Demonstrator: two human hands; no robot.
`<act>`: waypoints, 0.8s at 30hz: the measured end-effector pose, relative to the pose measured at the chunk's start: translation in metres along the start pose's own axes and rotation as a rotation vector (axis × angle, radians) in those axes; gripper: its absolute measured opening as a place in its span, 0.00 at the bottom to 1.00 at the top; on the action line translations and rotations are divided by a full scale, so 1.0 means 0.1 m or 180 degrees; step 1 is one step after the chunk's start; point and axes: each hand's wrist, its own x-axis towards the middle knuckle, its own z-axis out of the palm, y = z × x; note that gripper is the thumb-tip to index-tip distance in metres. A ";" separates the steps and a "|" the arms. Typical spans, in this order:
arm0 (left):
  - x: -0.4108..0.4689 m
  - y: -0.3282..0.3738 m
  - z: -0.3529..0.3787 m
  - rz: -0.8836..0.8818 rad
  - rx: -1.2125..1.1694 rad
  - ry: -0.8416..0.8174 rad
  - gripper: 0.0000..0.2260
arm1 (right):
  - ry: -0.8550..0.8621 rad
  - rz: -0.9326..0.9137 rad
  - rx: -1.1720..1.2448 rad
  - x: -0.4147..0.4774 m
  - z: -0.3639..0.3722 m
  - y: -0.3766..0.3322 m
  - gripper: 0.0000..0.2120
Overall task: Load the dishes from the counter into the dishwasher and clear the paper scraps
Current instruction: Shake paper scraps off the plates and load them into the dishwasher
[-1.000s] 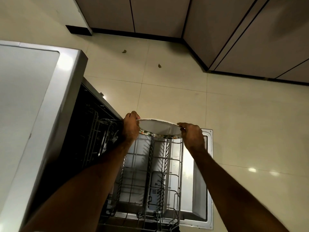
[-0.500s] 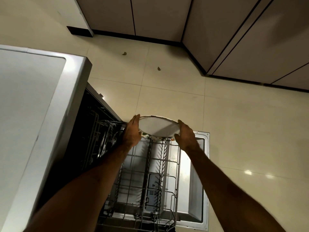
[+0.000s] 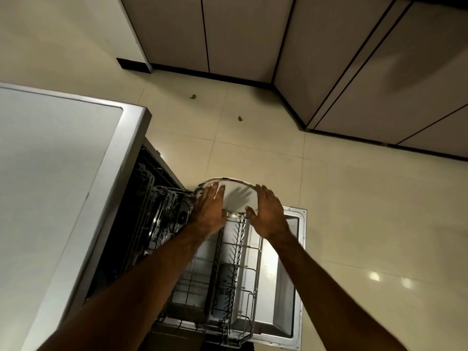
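Left hand [image 3: 209, 211] and right hand [image 3: 268, 214], fingers straight and flat against either side of a white plate [image 3: 234, 196], steady it tilted on edge at the far end of the dishwasher's pulled-out rack [image 3: 238, 264]. It looks like the first plate in this rack, so loading appears barely begun. Beyond the rack, two small scraps [image 3: 193, 96] lie uncollected on the pale tiled floor [image 3: 354, 211], short of the cabinets [image 3: 240, 34].

left hand [image 3: 209, 211], right hand [image 3: 269, 214]: flat, outstretched
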 end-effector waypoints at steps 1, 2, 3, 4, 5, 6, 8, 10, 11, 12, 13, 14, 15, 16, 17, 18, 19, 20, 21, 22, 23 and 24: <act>-0.08 0.07 -0.06 0.0046 0.0058 0.0000 0.40 | -0.0001 -0.0065 -0.0045 -0.08 -0.06 -0.03 0.36; -0.19 0.15 -0.14 0.0112 0.0134 0.0061 0.39 | 0.0026 -0.0165 -0.0082 -0.18 -0.14 -0.06 0.35; -0.30 0.21 -0.22 0.0190 0.0198 0.0142 0.39 | 0.0059 -0.0269 -0.0124 -0.28 -0.22 -0.10 0.35; -0.41 0.27 -0.31 0.0255 0.0237 0.0237 0.39 | 0.0098 -0.0362 -0.0172 -0.38 -0.30 -0.13 0.35; -0.53 0.32 -0.42 0.0293 0.0245 0.0311 0.39 | 0.0125 -0.0430 -0.0211 -0.47 -0.39 -0.15 0.35; -0.63 0.37 -0.50 0.0305 0.0247 0.0361 0.39 | 0.0140 -0.0470 -0.0246 -0.56 -0.47 -0.17 0.35; -0.87 0.44 -0.71 0.0272 0.0274 0.0423 0.39 | 0.0150 -0.0537 -0.0304 -0.75 -0.66 -0.20 0.35; -1.12 0.47 -0.91 0.0198 0.0287 0.0520 0.39 | 0.0178 -0.0647 -0.0345 -0.95 -0.83 -0.26 0.36; -1.25 0.47 -0.99 0.0165 0.0284 0.0573 0.38 | 0.0191 -0.0700 -0.0343 -1.04 -0.90 -0.28 0.37; -1.39 0.47 -1.09 0.0121 0.0279 0.0628 0.38 | 0.0202 -0.0771 -0.0329 -1.14 -0.97 -0.33 0.37; -1.54 0.46 -1.18 0.0082 0.0275 0.0655 0.38 | 0.0209 -0.0842 -0.0312 -1.23 -1.05 -0.39 0.37; -1.71 0.46 -1.27 0.0033 0.0266 0.0689 0.38 | 0.0210 -0.0920 -0.0305 -1.33 -1.12 -0.46 0.37; -1.88 0.45 -1.36 -0.0012 0.0268 0.0722 0.38 | 0.0207 -0.0996 -0.0305 -1.41 -1.18 -0.53 0.37; -2.03 0.44 -1.42 -0.0058 0.0298 0.0773 0.38 | 0.0205 -0.1056 -0.0306 -1.49 -1.23 -0.60 0.37; -2.19 0.43 -1.48 -0.0128 0.0330 0.0868 0.38 | 0.0196 -0.1146 -0.0310 -1.57 -1.29 -0.70 0.37; -2.35 0.41 -1.54 -0.0200 0.0344 0.0960 0.38 | 0.0180 -0.1235 -0.0311 -1.64 -1.34 -0.79 0.38; -2.51 0.39 -1.59 -0.0286 0.0340 0.1052 0.38 | 0.0157 -0.1325 -0.0316 -1.72 -1.38 -0.89 0.37; -2.66 0.37 -1.63 -0.0366 0.0319 0.1118 0.38 | 0.0134 -0.1419 -0.0319 -1.79 -1.42 -1.00 0.37; -2.80 0.34 -1.66 -0.0441 0.0293 0.1161 0.39 | 0.0115 -0.1502 -0.0318 -1.85 -1.45 -1.09 0.36; -2.98 0.31 -1.69 -0.0536 0.0274 0.1204 0.39 | 0.0084 -0.1612 -0.0316 -1.93 -1.48 -1.22 0.36; -3.14 0.28 -1.73 -0.0619 0.0275 0.1238 0.39 | 0.0044 -0.1717 -0.0305 -2.00 -1.51 -1.34 0.36; -3.31 0.26 -1.76 -0.0705 0.0283 0.1283 0.39 | -0.0014 -0.1808 -0.0287 -2.07 -1.53 -1.47 0.36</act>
